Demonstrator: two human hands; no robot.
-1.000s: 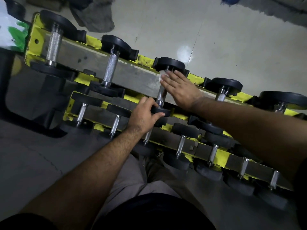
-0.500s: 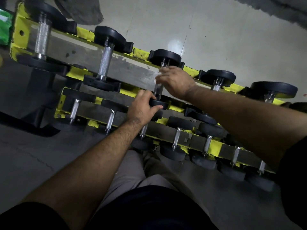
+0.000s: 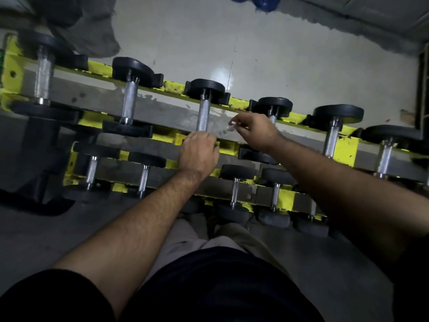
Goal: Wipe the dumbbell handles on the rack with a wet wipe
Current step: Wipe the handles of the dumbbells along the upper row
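head | top-row dumbbells (image 3: 203, 105): six | left hand (image 3: 198, 153) grips weight | right hand (image 3: 254, 131) pinches wipe (image 3: 232, 124)

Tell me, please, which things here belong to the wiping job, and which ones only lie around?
Belonging to the job:
- wet wipe, pinched in the right hand
- bare dumbbell handle on the upper row
- yellow rack
- left hand, resting on the near end of that dumbbell

Only lying about:
- grey cloth on the floor
- blue objects at the top edge
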